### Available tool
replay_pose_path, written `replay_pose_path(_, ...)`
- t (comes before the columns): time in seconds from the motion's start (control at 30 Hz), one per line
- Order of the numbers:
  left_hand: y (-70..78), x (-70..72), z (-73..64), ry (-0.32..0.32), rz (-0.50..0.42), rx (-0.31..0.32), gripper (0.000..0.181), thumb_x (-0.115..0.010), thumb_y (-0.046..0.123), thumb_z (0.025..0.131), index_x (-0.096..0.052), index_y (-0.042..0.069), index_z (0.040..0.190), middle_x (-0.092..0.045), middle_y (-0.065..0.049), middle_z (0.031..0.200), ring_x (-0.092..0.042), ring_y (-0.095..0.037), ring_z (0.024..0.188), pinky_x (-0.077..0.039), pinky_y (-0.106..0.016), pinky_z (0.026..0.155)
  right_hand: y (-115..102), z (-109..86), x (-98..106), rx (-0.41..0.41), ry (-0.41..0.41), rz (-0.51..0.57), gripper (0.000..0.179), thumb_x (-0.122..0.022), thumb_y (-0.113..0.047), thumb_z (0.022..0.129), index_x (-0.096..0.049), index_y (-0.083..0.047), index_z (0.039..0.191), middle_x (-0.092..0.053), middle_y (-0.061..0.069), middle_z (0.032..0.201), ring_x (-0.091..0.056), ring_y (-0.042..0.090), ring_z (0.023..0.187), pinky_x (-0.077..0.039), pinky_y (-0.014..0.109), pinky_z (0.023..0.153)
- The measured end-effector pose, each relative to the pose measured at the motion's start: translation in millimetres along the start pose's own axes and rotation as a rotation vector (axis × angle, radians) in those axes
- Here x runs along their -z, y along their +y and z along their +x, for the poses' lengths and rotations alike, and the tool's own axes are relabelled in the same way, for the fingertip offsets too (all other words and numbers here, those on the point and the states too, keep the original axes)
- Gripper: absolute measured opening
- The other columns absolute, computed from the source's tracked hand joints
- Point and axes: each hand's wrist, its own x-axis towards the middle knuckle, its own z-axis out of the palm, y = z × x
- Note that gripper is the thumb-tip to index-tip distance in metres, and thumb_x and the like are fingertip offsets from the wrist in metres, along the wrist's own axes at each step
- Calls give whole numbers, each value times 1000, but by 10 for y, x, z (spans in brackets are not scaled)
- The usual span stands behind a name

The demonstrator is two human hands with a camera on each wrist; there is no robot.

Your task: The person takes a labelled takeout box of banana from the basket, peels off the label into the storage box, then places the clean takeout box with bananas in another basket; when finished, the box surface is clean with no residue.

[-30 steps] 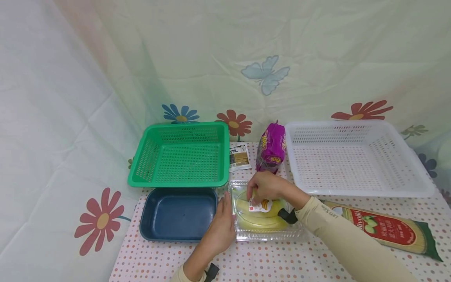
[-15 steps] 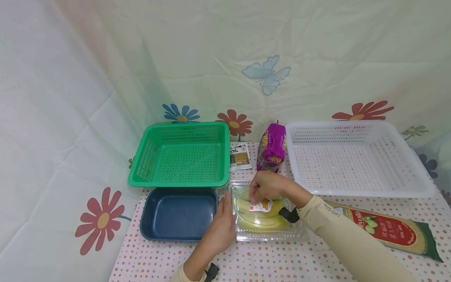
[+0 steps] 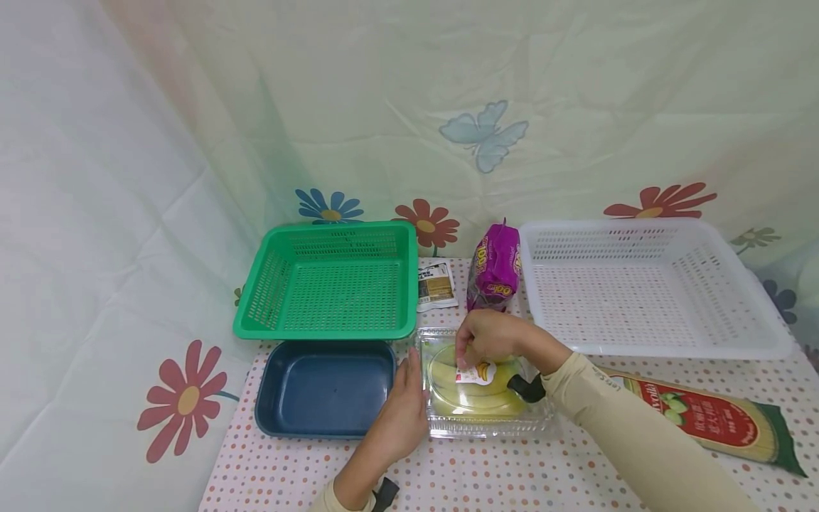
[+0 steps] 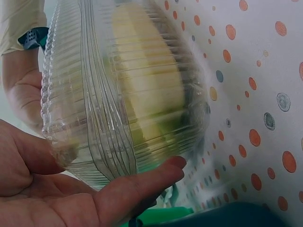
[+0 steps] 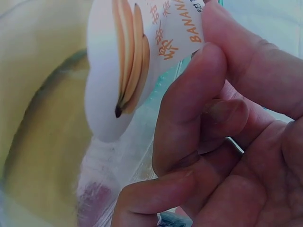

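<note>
A clear plastic clamshell box [image 3: 489, 428] lies on the table with yellow bananas [image 4: 147, 71] inside it. On its lid is a white sticker [image 5: 104, 90] printed with bananas and the word BANANA. My right hand [image 3: 491, 337] is above the lid and pinches one edge of this sticker between thumb and forefinger, clearest in the right wrist view. That edge stands up from the lid. With straight fingers, my left hand [image 3: 402, 412] rests against the left side of the box. In the left wrist view its fingers [image 4: 137, 191] lie along the ribbed plastic wall.
A blue tub [image 3: 326, 427] is left of the box, with a green basket [image 3: 320, 334] behind it. At the back stand a small packet [image 3: 436, 286] and a purple package [image 3: 494, 267]. A white basket [image 3: 652, 348] and a pasta bag [image 3: 710, 416] lie to the right.
My right hand has shifted slightly to the right while pinching the sticker. The left hand and the box stay in place.
</note>
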Motion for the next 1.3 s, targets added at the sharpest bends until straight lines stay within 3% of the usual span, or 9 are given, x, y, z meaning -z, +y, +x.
replay_pose_path(1.3,-9,-6,7,2,-4,-6,67,-47,3,106,-10,-8,160,-20,-37,162,-32,-48,147,-40,-59,112,45,12,75,-24,-50,62,6,-79,-4,84,-75,-7,81,-60,-3,70,-52,11,68,-45,24,61)
